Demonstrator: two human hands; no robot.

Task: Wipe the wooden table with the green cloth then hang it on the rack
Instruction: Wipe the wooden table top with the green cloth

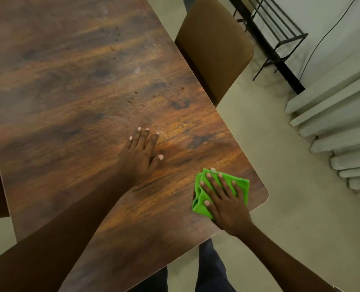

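**Cloth pressed flat at the near right corner of the surface**

Right hand (225,199): palm down, fingers spread, lying flat on the green cloth (202,201). Not clenched around it; it presses the cloth onto the wood. The cloth is folded and bunched, with a small white tag showing at its far edge. It lies close to the rounded near right corner of the wooden surface (69,81), wholly on the top.

Left hand (141,157): empty, released, palm down on bare wood, fingers together and pointing away from the person, thumb out to the right. It is apart from the cloth, further in toward the middle.

Wood: dark grain, several small dark spots (136,93) scattered beyond the left hand, and a pale smear (137,69) further off.

Around it: a brown chair (215,45) is pushed up to the right edge. Behind the chair, a black metal rack (280,36) with thin rails stands against the wall, well apart from the cloth. Pale pleated curtain (333,114) at right, light floor (280,207) below. The person's dark trouser legs (210,268) show under the near edge.
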